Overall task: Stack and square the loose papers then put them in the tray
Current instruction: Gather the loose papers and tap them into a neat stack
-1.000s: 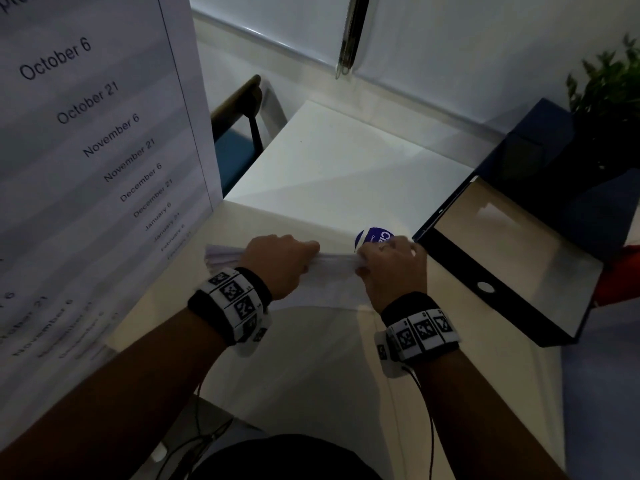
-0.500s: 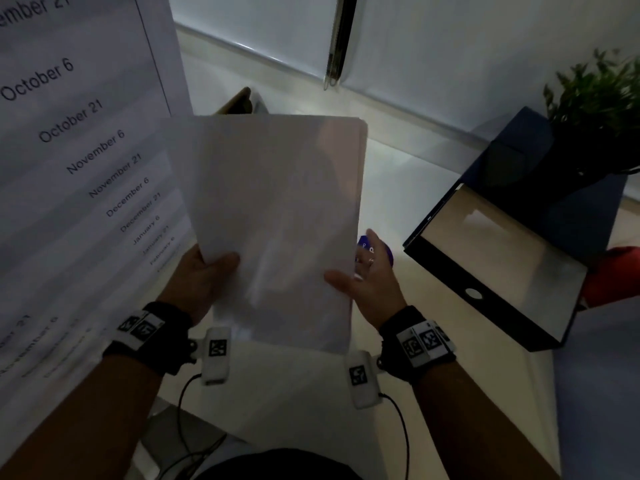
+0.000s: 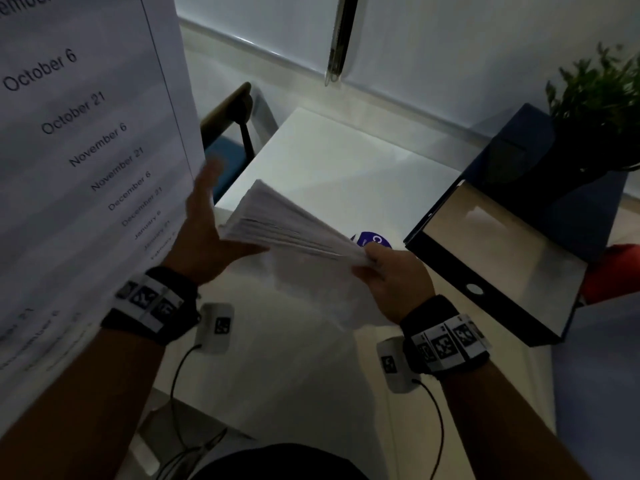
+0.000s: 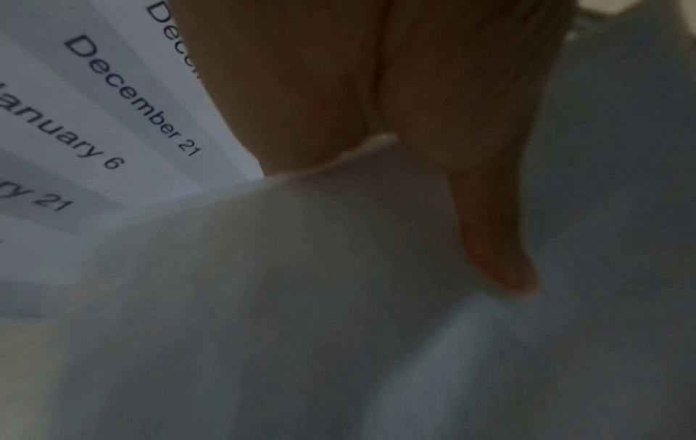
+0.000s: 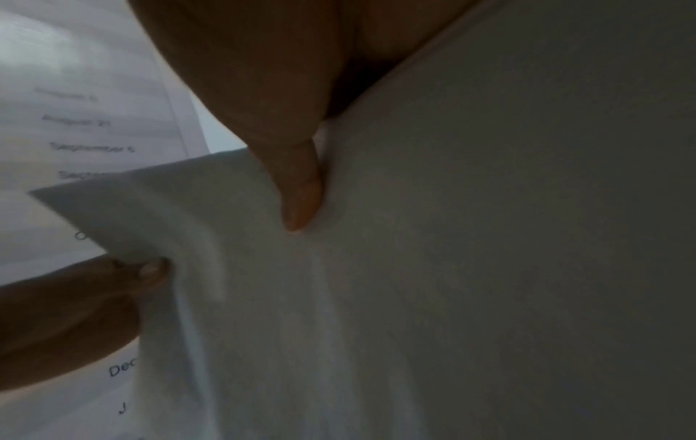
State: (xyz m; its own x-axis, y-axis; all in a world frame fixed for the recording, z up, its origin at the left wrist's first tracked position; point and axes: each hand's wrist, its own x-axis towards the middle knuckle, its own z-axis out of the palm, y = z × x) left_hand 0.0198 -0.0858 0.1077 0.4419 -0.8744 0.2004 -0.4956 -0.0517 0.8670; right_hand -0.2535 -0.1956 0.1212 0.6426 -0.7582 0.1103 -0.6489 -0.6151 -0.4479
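Observation:
A stack of white papers [image 3: 287, 226] hangs in the air over the white table [image 3: 332, 168], its long edge turned toward me and its sheets slightly fanned. My right hand [image 3: 386, 273] grips the stack's right end, its thumb [image 5: 299, 190] lying on the sheet face. My left hand [image 3: 204, 230] stands at the left end with straight fingers pointing up. Its palm meets the paper edge [image 4: 376, 140] and its thumb [image 4: 497, 238] lies against the sheets. The black tray [image 3: 446, 268] sits to the right of my right hand, and I see no paper inside it.
A large printed sheet of dates [image 3: 79, 133] stands at the left, close to my left hand. A purple round label [image 3: 375, 239] lies behind the stack. Behind the tray are a dark blue box [image 3: 519, 140] and a plant [image 3: 599, 95]. A chair [image 3: 232, 133] stands beyond the table.
The stack rose off the table, stood upright facing me in both hands, and now lies tipped with its edge toward me. My left hand has straightened its fingers against the left end.

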